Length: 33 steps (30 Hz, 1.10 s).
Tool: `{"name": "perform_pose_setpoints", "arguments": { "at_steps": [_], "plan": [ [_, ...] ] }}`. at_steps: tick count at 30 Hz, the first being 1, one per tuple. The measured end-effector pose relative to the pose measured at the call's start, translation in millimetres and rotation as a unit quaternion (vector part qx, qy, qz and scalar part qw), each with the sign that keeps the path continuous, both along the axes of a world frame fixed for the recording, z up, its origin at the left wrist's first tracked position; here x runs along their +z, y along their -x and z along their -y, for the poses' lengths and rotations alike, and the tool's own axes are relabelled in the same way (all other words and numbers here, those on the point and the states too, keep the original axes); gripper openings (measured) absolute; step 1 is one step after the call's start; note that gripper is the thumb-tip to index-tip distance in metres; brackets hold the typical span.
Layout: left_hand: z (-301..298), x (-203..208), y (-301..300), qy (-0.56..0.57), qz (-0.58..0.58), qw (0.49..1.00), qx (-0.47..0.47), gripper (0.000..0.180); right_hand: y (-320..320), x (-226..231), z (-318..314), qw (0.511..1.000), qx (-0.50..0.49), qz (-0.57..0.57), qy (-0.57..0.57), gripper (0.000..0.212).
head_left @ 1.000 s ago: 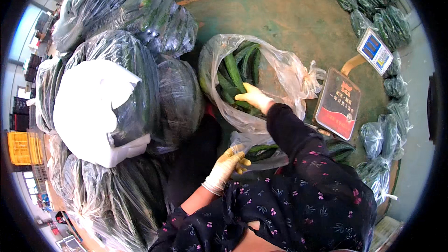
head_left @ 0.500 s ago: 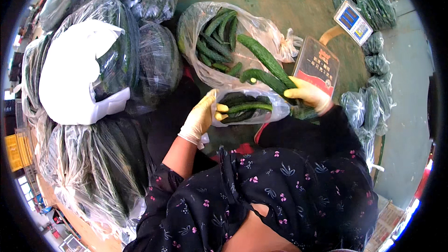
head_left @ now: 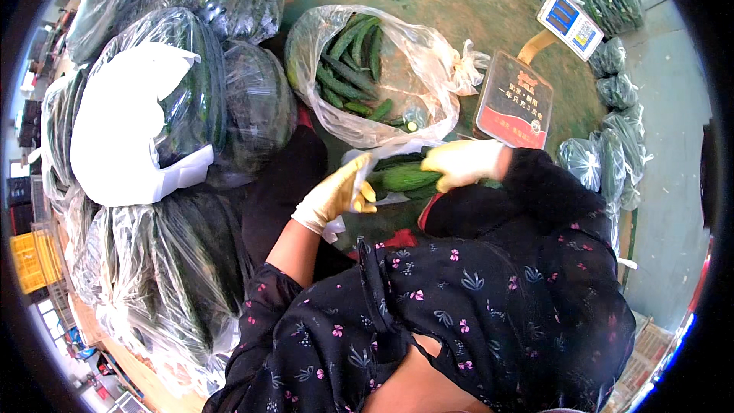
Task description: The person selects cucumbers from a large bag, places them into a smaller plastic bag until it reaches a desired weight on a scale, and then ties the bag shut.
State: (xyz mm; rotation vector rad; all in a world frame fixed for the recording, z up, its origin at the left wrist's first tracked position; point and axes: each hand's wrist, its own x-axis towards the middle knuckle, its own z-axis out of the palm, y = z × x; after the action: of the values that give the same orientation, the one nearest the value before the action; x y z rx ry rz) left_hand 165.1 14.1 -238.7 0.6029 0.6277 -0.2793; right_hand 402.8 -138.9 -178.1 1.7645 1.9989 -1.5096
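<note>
My left hand (head_left: 330, 195), in a pale yellow-white glove, is closed on the left rim of a small clear plastic bag (head_left: 394, 199). Green cucumbers (head_left: 407, 178) lie across the mouth of that bag, some partly out of sight. From the right, my gloved right hand (head_left: 462, 164) has its fingers curled round the near ends of these cucumbers. Just beyond both hands a large clear bag (head_left: 417, 34) stands open, with several cucumbers (head_left: 348, 69) heaped along its left side and a short cut piece (head_left: 411, 126) close to its near edge.
A scale (head_left: 514, 103) with a tilted display (head_left: 569, 23) stands at the right. Packed bags of cucumbers (head_left: 612, 160) line the right side. On the left, big filled bags (head_left: 153, 260) are piled, with a white foam piece (head_left: 115, 130) on top.
My right hand has brought the cucumbers from above the large bag down and left into the small bag's mouth. My left hand remains at the bag's rim.
</note>
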Motion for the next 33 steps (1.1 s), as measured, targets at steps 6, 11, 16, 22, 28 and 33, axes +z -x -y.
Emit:
{"name": "perform_pose_setpoints", "arguments": {
  "at_steps": [6, 11, 16, 22, 28, 33],
  "plan": [
    [-7, -18, 7, -0.018, 0.026, 0.989, 0.145, 0.044, 31, -99, -40, 0.994, 0.041, -0.023, -0.098, 0.038],
    [-14, 4, 8, 0.002, 0.030, 0.952, 0.303, 0.045, 13, -181, 27, 0.978, -0.167, 0.067, -0.104, 0.066],
    [-16, 9, 14, -0.005, -0.018, 0.950, 0.312, 0.045, -26, -148, 26, 0.957, -0.138, 0.174, 0.185, 0.062],
    [-12, 8, 1, -0.141, -0.078, 0.953, 0.255, 0.035, -44, -91, -46, 0.986, -0.153, -0.066, 0.001, 0.032],
    [-9, 18, -8, -0.131, -0.066, 0.971, 0.187, 0.039, -59, -202, -160, 0.890, -0.431, 0.086, -0.120, 0.035],
    [-16, 13, 3, -0.083, -0.063, 0.980, 0.168, 0.047, -35, -236, -205, 0.856, -0.506, 0.057, -0.091, 0.062]
  ]
}}
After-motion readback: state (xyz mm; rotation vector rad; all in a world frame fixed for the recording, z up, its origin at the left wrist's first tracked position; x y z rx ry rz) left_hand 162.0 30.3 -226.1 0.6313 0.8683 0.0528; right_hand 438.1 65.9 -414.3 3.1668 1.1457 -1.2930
